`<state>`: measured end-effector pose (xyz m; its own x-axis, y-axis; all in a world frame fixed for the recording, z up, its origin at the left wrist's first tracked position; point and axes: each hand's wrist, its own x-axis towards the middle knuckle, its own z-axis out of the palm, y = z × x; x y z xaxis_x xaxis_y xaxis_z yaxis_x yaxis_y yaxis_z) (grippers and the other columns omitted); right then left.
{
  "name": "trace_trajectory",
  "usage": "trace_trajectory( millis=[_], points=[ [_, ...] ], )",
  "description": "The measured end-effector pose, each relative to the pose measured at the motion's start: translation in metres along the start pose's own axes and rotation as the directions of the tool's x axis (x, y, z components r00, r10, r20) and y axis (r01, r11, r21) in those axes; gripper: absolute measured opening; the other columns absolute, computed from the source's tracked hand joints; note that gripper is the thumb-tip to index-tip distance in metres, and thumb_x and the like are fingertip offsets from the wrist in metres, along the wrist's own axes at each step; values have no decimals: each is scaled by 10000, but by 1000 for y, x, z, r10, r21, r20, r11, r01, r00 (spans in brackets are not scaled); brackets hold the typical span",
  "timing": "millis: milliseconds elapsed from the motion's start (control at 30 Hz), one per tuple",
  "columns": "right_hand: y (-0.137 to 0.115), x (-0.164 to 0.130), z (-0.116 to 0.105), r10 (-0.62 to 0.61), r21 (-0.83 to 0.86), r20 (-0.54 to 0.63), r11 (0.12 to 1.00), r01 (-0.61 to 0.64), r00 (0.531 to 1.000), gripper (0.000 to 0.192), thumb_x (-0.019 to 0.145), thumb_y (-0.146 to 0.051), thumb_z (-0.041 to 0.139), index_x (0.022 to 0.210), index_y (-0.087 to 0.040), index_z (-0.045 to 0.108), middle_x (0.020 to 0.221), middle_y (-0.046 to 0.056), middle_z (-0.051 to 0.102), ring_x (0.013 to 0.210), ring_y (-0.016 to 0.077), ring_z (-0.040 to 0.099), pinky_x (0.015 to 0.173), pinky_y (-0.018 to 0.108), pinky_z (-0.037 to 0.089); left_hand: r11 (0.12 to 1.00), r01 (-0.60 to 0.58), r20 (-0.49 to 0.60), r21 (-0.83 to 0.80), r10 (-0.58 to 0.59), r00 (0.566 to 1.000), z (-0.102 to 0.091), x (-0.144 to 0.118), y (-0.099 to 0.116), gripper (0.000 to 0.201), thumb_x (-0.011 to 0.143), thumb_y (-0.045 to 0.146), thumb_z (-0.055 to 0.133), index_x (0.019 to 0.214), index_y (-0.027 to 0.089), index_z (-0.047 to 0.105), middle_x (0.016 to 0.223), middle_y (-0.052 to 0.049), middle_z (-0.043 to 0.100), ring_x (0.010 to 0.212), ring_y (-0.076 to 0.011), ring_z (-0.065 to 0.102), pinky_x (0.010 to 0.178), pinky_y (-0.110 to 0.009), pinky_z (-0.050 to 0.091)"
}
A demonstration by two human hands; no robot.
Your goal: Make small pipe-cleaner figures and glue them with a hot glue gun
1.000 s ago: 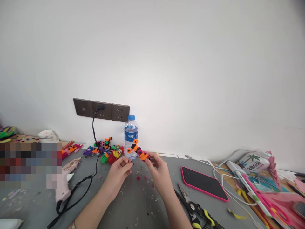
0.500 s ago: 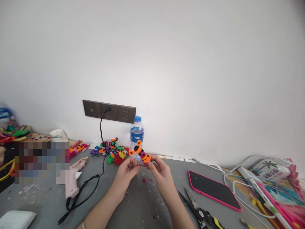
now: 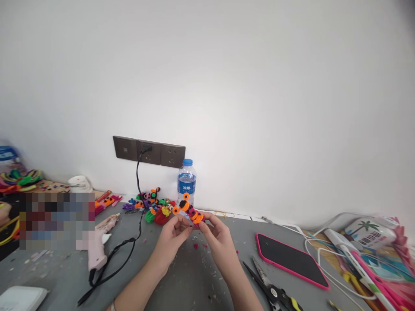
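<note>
Both my hands meet above the grey table [image 3: 181, 280], pinching a small pipe-cleaner figure [image 3: 189, 209] of orange, pink and black coils. My left hand [image 3: 173, 237] grips its lower left side with fingertips. My right hand [image 3: 217, 237] holds its right end. The figure is lifted off the table, in front of a water bottle [image 3: 186, 181]. A pile of similar bright pipe-cleaner figures [image 3: 152, 207] lies just behind and left of my hands.
A pink glue gun [image 3: 99, 244] with a black cord lies at the left, plugged into wall sockets [image 3: 149, 152]. A pink-cased phone [image 3: 290, 259], wire cutters [image 3: 272, 289], white cables and pink scissors [image 3: 378, 276] lie at the right. Scraps litter the table.
My hands have come together and both now hold the figure; a second ago the left hand was apart from it. The view has shifted slightly.
</note>
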<state>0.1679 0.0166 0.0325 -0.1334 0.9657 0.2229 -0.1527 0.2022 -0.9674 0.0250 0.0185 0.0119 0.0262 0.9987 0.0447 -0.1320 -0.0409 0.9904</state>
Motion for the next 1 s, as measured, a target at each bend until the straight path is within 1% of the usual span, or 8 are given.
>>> trace_trajectory(
  millis=[200, 400, 567, 733, 867, 1000],
  points=[
    [1, 1, -2, 4, -5, -26, 1000, -4, 1000, 345, 824, -450, 646, 1024, -170, 686, 984, 102, 726, 844, 238, 678, 772, 336, 528, 994, -48, 37, 95, 45, 998, -3, 2, -3, 235, 755, 402, 680, 751, 185, 590, 713, 18, 531, 654, -137, 469, 594, -229, 375],
    [2, 0, -2, 22, -25, -32, 999, -22, 999, 329, 835, -441, 633, 1009, -164, 663, 1002, 104, 716, 844, 240, 683, 791, 348, 523, 984, -77, 26, 158, 74, 997, -5, 4, -2, 211, 734, 375, 678, 709, 181, 598, 712, 3, 562, 670, -153, 498, 593, -237, 373],
    [1, 1, -3, 34, -16, -39, 999, -34, 999, 350, 821, -456, 647, 1012, -163, 666, 1015, 119, 715, 816, 253, 693, 768, 358, 530, 965, -111, 42, 237, 104, 994, -7, 5, -7, 179, 750, 344, 649, 698, 178, 605, 677, 4, 562, 611, -147, 482, 565, -246, 353],
    [2, 2, -3, 35, -22, -40, 999, -36, 999, 336, 823, -458, 645, 985, -163, 655, 985, 117, 720, 839, 256, 689, 765, 344, 528, 954, -114, 34, 278, 109, 993, -7, 4, -8, 217, 772, 384, 624, 714, 176, 603, 684, 1, 561, 600, -146, 474, 562, -250, 346],
    [3, 2, -3, 41, -29, -51, 999, -43, 998, 343, 814, -469, 646, 970, -164, 650, 968, 114, 721, 820, 254, 693, 731, 330, 533, 946, -106, 35, 306, 100, 994, -6, 3, -6, 233, 779, 403, 602, 734, 175, 608, 693, -5, 563, 603, -151, 475, 560, -250, 345],
    [5, 2, -3, 38, -43, -78, 998, -42, 996, 364, 804, -481, 658, 972, -157, 661, 973, 118, 724, 795, 252, 697, 729, 336, 537, 951, -102, 41, 291, 94, 995, -5, 4, -6, 232, 770, 405, 601, 729, 177, 600, 685, 0, 553, 589, -143, 455, 550, -243, 343]
  ],
)
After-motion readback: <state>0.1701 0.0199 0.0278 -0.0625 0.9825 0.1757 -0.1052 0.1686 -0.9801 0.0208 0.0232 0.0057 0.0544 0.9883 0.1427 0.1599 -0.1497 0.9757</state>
